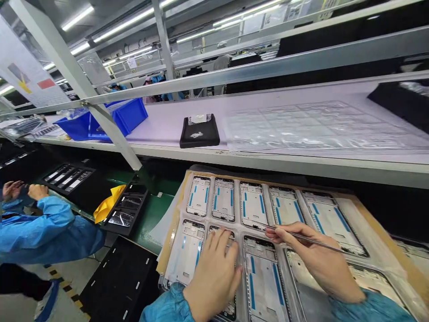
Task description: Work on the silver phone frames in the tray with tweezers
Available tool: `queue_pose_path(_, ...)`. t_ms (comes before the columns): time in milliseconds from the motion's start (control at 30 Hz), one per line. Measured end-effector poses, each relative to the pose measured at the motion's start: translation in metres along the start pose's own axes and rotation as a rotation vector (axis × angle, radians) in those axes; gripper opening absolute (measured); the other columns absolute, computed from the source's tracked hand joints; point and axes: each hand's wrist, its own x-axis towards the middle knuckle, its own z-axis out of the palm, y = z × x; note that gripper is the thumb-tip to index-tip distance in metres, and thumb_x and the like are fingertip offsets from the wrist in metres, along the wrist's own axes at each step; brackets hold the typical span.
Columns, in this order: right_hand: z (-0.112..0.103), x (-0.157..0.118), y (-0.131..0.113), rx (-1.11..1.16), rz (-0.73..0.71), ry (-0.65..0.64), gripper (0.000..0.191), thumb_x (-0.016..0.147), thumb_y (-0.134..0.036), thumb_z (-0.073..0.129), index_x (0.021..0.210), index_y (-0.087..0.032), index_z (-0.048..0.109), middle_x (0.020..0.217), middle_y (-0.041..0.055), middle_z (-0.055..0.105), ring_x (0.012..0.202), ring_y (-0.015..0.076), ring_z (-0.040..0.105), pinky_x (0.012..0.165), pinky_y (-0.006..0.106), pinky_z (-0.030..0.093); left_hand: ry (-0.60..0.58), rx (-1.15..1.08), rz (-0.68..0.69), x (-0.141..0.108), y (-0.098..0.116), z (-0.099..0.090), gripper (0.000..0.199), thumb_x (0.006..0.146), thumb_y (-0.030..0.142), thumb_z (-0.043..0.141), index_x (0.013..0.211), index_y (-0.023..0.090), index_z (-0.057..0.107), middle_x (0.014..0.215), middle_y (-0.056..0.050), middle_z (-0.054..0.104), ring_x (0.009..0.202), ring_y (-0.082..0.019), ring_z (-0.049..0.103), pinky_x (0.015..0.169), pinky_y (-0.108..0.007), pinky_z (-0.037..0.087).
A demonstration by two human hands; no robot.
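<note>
Tweezers (303, 238) — smooth, probably stainless steel.

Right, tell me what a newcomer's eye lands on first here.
The rows of phone frames with blue strips come first, set in a clear plastic tray at the lower right of the view. Over them, the right hand holds slim metal tweezers, while the left hand rests on a frame. Farther off at upper left, a bright blue plastic bin stands on a pale upper shelf.

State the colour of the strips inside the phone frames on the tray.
The strips are blue, best seen in the head view.
</note>
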Motion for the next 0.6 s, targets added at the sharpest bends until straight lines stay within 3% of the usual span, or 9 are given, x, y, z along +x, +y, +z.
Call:
queue_pose_path(100, -0.021, -0.007, -0.004, -0.059, -0.002, -0.014, 0.048, 0.069, -0.068, 0.080, 0.075, -0.020, 0.077, 0.079, 0.0123, 0.076, 0.073, 0.0287, 0.074, 0.068, 0.035, 0.066, -0.004, -0.053, 0.051, 0.008, 0.016, 0.016, 0.044, 0.098, 0.027, 0.050, 0.139, 0.012, 0.047, 0.153, -0.019, 0.040, 0.146, -0.037, 0.029, 0.118, -0.057, 0.031)
queue_pose_path(200, -0.036, -0.010, -0.002, -0.081, 0.017, -0.032, 0.050, 0.067, -0.070, 0.078, 0.074, -0.020, 0.078, 0.077, 0.0125, 0.075, 0.072, 0.0292, 0.074, 0.067, 0.035, 0.066, 0.002, -0.058, 0.000, 0.012, 0.023, 0.030, 0.047, 0.097, 0.032, 0.053, 0.139, 0.011, 0.046, 0.154, -0.020, 0.038, 0.146, -0.038, 0.029, 0.117, -0.059, 0.032)
queue_pose_path(400, -0.083, -0.012, -0.005, -0.067, 0.074, 0.102, 0.056, 0.057, -0.078, 0.079, 0.068, -0.022, 0.077, 0.078, 0.0132, 0.076, 0.073, 0.0316, 0.074, 0.068, 0.036, 0.066, 0.025, -0.118, -0.052, 0.010, 0.047, 0.037, 0.050, 0.093, 0.022, 0.058, 0.140, 0.012, 0.046, 0.155, -0.021, 0.038, 0.147, -0.037, 0.029, 0.118, -0.057, 0.031)
queue_pose_path(600, -0.117, -0.017, 0.008, -0.042, 0.083, 0.005, 0.055, 0.061, -0.074, 0.079, 0.071, -0.020, 0.078, 0.079, 0.0140, 0.076, 0.071, 0.0300, 0.073, 0.067, 0.036, 0.065, 0.029, -0.112, 0.001, 0.035, 0.090, 0.055, 0.047, 0.096, 0.033, 0.058, 0.138, 0.014, 0.050, 0.154, -0.018, 0.040, 0.146, -0.034, 0.031, 0.119, -0.052, 0.033)
